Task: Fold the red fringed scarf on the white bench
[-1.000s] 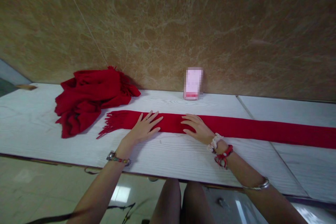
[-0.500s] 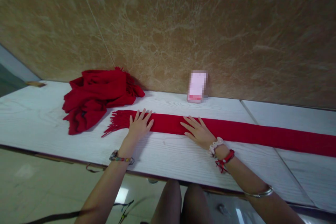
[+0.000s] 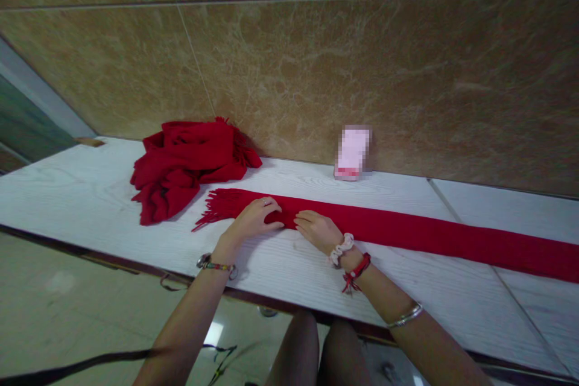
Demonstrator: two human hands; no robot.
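Note:
A long red scarf (image 3: 407, 226) lies flat in a narrow strip along the white wood-grain tabletop, its fringe (image 3: 217, 208) at the left end and its other end running past the right edge of view. My left hand (image 3: 253, 217) rests on the scarf near the fringe, fingers bent, with the thumb held apart from them. A short way to its right, my right hand (image 3: 319, 230) lies on the scarf's near half, fingers close together and pointing left; its thumb is hidden. The fingertips of both hands face each other across a small gap of red cloth.
A second red fringed cloth (image 3: 194, 160) sits crumpled at the back left. A pink-white phone-like object (image 3: 353, 154), blurred out, leans against the brown marbled wall (image 3: 289, 72). Panel seams cross the tabletop (image 3: 280, 265) on the right. Below its near edge are my knees.
My hands have drawn closer together on the scarf, the left moving right and the right moving left. Their spread fingers are now bent or drawn together. The view has shifted slightly.

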